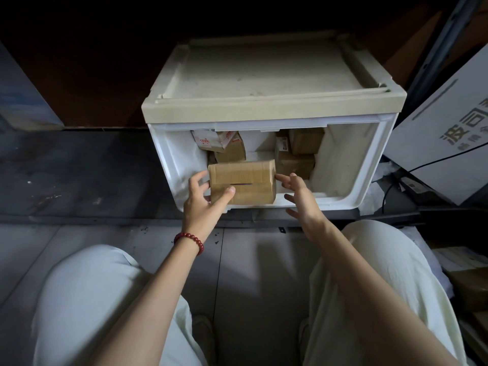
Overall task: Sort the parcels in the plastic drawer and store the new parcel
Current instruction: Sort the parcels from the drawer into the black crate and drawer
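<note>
A white plastic drawer [351, 165] stands pulled out in front of me, under its beige cabinet top [266, 75]. A taped brown cardboard parcel [244, 178] sits at the drawer's front left. My left hand [204, 202] grips the parcel's left end, thumb on its front face. My right hand [301, 199] hovers at the parcel's right end with fingers spread, one fingertip touching the corner. Behind lie several small parcels: a red-and-white printed pair [214, 140] at the back left and brown boxes [298, 151] at the back right.
A large white carton with printed characters [449, 133] leans at the right, with a black cable [433, 162] across it. More cardboard boxes [467, 281] lie on the floor at the lower right. My knees in pale trousers [87, 294] frame the grey floor.
</note>
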The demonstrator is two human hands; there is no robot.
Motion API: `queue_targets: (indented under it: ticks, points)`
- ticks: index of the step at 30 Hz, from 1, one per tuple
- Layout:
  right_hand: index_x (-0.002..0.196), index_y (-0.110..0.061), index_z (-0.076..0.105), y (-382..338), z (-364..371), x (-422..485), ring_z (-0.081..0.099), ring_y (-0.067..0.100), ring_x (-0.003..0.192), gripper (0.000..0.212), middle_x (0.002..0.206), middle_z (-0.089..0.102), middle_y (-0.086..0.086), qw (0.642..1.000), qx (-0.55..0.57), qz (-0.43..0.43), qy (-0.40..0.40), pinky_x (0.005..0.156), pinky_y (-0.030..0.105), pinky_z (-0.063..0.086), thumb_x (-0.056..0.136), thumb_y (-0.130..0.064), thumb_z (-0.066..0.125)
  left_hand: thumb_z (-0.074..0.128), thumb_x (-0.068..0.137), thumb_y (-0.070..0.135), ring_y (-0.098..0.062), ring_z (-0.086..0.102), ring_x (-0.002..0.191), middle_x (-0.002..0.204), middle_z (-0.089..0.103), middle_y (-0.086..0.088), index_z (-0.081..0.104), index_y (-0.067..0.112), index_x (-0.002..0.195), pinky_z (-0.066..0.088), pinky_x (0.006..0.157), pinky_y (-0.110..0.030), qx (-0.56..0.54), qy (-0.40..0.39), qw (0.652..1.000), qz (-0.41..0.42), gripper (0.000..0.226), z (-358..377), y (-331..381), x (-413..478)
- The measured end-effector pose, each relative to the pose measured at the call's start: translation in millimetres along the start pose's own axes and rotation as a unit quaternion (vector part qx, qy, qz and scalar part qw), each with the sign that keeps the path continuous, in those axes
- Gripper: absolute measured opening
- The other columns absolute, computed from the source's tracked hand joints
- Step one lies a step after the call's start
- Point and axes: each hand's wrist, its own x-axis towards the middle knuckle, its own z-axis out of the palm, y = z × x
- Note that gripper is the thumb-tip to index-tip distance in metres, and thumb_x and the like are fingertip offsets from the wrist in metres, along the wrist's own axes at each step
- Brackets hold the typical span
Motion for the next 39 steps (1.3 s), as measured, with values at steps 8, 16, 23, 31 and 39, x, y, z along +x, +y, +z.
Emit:
queue_targets:
  ticks: [8,16,23,31,39]
  points:
    - [0.119,-0.034,0.053,-1,1,-1,0.041,0.018,0.131,0.034,0.142,0.045,-0.006,0.999,0.044,0.013,-0.016,0.104,0.039,0.033,0.103,-0.041,0.024,0.076,0.079,0.033,0.003,0.063,0.086,0.114,0.066,0.004,0.04,0.036,0.119,0.044,0.066,-0.009,0.006,-0.003,1.0,-0.001,0.053,0,3,-1]
    - [0.12,-0.024,0.053,0,4,0,0.059,0.017,0.09,0.03,0.096,0.059,-0.004,0.998,0.061,0.029,-0.018,0.067,0.027,0.046,0.1,-0.042,0.039,0.08,0.075,0.024,-0.004,0.064,0.098,0.111,0.068,0.007,0.048,0.03,0.126,0.055,0.088,-0.033,0.017,-0.014,1.0,0.017,0.06,2,0,-2]
    - [0.114,-0.022,0.053,5,2,0,0.057,0.015,0.102,0.037,0.109,0.06,-0.001,1.0,0.005,0.013,0.011,0.081,0.032,0.046,0.095,-0.053,0.048,0.078,0.077,0.034,-0.012,0.056,0.114,0.122,0.063,0.005,0.046,0.034,0.123,0.052,0.094,-0.044,0.014,0.011,1.0,0.01,0.056,0,-4,3]
    - [0.105,-0.015,0.043,2,7,-6,0.059,0.016,0.103,0.046,0.108,0.056,0.001,0.999,0.028,0.028,-0.014,0.079,0.039,0.057,0.09,-0.058,0.052,0.066,0.087,0.034,-0.003,0.059,0.096,0.124,0.054,0.001,0.043,0.033,0.12,0.052,0.066,-0.017,-0.029,-0.013,0.999,0.029,0.04,4,7,-3]
    - [0.141,-0.038,0.029,-8,3,-21,0.061,0.013,0.108,0.065,0.121,0.06,0.004,0.994,0.049,-0.092,-0.042,0.098,0.041,0.051,0.087,-0.051,0.063,0.064,0.073,0.061,-0.001,0.058,0.11,0.127,0.054,0.016,0.042,0.033,0.128,0.053,0.08,-0.019,-0.062,-0.019,0.992,0.105,0.065,5,16,-22]
